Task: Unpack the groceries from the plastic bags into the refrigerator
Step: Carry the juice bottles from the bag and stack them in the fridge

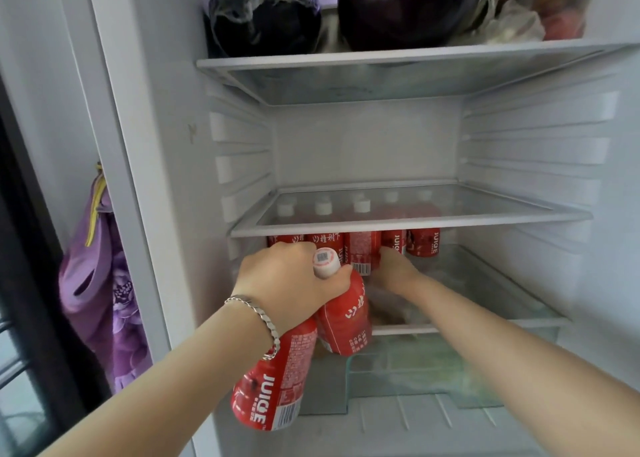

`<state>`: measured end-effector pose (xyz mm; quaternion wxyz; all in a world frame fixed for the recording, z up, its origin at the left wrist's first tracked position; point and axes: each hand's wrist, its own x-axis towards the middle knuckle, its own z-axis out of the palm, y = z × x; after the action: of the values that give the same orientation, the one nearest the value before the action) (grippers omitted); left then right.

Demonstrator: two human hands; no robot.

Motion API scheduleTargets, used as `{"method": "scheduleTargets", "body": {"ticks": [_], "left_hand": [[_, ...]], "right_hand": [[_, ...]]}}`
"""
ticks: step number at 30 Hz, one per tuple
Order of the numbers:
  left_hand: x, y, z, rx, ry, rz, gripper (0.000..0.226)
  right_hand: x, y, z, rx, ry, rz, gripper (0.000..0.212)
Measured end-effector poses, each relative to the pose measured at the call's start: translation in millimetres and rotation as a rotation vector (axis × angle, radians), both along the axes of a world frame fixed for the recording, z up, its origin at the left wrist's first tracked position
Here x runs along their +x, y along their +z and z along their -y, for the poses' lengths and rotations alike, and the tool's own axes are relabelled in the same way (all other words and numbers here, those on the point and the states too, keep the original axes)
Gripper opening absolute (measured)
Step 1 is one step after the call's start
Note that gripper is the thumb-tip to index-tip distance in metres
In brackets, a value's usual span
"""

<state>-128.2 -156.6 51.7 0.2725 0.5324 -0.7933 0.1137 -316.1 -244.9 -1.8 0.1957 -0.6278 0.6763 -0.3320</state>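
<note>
Keeping a purple floral bag (100, 283) hanging at far left, outside the refrigerator (152, 179). Wearing a silver bracelet (259, 314) on the left wrist. Clutching two red bottles by the necks in the left hand (291, 280), in front of the lower compartment: tilted juice bottle (273, 384) under the wrist, capped juice bottle (346, 314) just right of it. Storing two dark eggplants (266, 13) on the top shelf. Holding a row of juice bottles (360, 249) upright beneath the middle glass shelf (415, 221). Reaching the right hand (394, 266) to that row, touching a barcode-labelled bottle; grip impossible to tell.
</note>
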Motion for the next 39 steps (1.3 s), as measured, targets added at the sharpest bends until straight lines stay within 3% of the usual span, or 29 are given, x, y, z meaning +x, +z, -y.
{"method": "scheduleTargets", "body": {"ticks": [1, 4, 5, 8, 11, 15, 23, 29, 33, 37, 39], "left_hand": [[0, 0, -1, 0.002, 0.004, 0.003, 0.051], [-4, 3, -3, -0.021, 0.031, 0.038, 0.050], [-9, 3, -3, -0.039, 0.036, 0.053, 0.049], [-26, 2, -6, -0.109, 0.019, 0.075, 0.048], [-37, 5, -6, -0.189, -0.050, -0.025, 0.052], [-46, 11, 3, -0.292, -0.120, -0.214, 0.053], [-71, -7, 16, -0.385, -0.167, -0.414, 0.031], [-73, -9, 10, -0.547, -0.090, -0.292, 0.022], [-73, -34, 6, -0.560, -0.189, -0.327, 0.009], [-70, -69, 3, -0.424, -0.347, -0.589, 0.053], [-67, -80, 1, -0.436, -0.400, -0.590, 0.057]], "right_hand": [[-4, 5, -14, -0.036, 0.103, 0.048, 0.034], [-2, 16, -62, 0.058, 0.499, 0.262, 0.087], [3, 16, -77, 0.057, 0.560, 0.291, 0.094], [19, 2, -101, -0.200, 0.418, 0.344, 0.086], [19, -3, -107, -0.390, 0.208, 0.379, 0.076], [-3, -2, -106, -0.350, 0.081, 0.444, 0.074], [-28, 1, -98, -0.288, 0.064, 0.487, 0.071], [-32, -3, -95, -0.280, 0.090, 0.470, 0.071], [-33, -5, -94, -0.294, 0.096, 0.476, 0.074], [-36, -8, -95, -0.312, 0.097, 0.457, 0.076], [-38, -9, -95, -0.324, 0.075, 0.435, 0.077]]}}
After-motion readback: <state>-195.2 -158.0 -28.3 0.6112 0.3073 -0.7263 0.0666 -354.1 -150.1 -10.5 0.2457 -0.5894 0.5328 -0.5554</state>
